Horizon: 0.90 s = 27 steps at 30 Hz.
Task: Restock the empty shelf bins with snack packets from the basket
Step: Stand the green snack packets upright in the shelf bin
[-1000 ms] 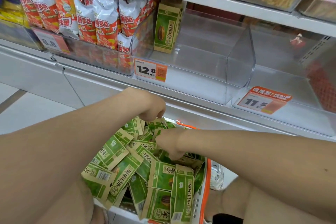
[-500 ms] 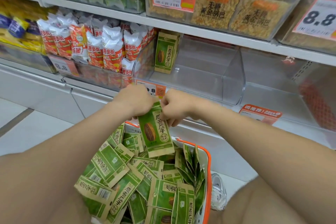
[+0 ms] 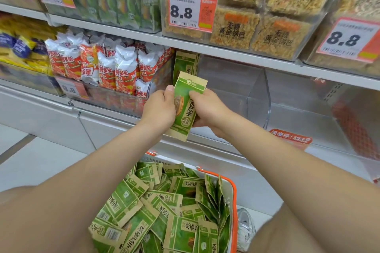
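Observation:
Both hands hold one green sunflower-seed packet upright in front of the clear shelf bin. My left hand grips its left edge, thumb on the front. On the packet's right side my right hand grips it with fingers behind. A few matching green packets stand at the bin's back left corner. Below, the white basket with an orange rim is full of several green packets.
Red-and-white snack bags fill the bin to the left. Another clear bin sits to the right with an orange price tag. The shelf above carries yellow crisp packs and 8.8 tags. A grey shoe shows beside the basket.
Both hands lifted the green packet from just above the basket up to bin height, turning it more upright. The view tilted upward, showing more of the upper shelf.

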Tool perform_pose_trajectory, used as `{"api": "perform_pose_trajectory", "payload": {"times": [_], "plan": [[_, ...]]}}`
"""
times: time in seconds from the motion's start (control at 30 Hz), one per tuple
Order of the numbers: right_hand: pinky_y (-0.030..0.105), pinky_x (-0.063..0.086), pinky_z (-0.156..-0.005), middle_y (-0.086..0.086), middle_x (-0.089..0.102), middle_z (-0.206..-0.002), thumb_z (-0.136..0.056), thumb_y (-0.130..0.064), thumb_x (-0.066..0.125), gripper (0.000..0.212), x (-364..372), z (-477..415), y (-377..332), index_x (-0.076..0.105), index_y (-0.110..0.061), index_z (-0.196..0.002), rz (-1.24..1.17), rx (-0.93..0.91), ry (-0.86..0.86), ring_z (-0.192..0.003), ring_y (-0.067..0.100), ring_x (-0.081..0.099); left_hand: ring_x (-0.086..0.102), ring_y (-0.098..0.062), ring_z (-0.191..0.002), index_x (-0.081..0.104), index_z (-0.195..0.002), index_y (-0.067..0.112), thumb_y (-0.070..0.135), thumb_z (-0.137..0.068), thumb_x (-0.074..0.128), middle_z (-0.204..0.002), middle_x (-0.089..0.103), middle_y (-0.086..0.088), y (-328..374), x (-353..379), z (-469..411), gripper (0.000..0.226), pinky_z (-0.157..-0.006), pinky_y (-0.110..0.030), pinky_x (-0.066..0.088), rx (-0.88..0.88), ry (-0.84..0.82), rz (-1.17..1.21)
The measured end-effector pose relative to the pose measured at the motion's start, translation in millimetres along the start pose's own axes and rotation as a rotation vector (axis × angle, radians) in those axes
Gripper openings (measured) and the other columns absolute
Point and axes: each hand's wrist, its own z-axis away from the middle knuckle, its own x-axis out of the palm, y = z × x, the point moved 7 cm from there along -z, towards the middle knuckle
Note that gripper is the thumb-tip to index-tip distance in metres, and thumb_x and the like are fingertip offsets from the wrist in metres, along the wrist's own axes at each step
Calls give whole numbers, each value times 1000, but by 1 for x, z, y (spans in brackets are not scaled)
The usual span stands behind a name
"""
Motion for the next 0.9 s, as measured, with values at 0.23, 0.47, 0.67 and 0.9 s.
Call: {"api": "perform_pose_trajectory", "payload": {"times": [0.23,0.47,0.67,0.9], "plan": [[53,57,-96,-1,65,-108,-99,-45,56,40,1,-23,2,31,-23,-121,-81,-8,205,-103,24,68,56,-37,-84,55,-84,9,31,-114,33,-82,58,-8,27,-1,-12,43,-69,-41,32,220,186,-204],[48,57,-97,-3,68,-106,-87,-50,70,50,-10,-39,2,34,-26,-112,-121,-98,259,-104,19,68,46,-8,-63,45,-67,21,30,-113,42,-66,50,6,32,4,-21,46,-59,-37,17,308,183,-177],[48,58,-95,1,68,-108,-90,-47,73,52,-28,-55,11,42,-17,-118,-158,-59,332,-102,21,70,65,-34,-84,52,-118,20,47,-111,34,-94,69,-6,34,30,-13,33,-72,-48,50,402,-43,-323],[55,62,-88,13,80,-101,-97,-31,72,30,-8,-73,19,73,-9,-118,-360,153,10,-94,31,78,74,-7,-91,27,-159,23,40,-79,90,-112,75,5,23,24,-15,104,-83,-32,61,378,-311,-193]]}}
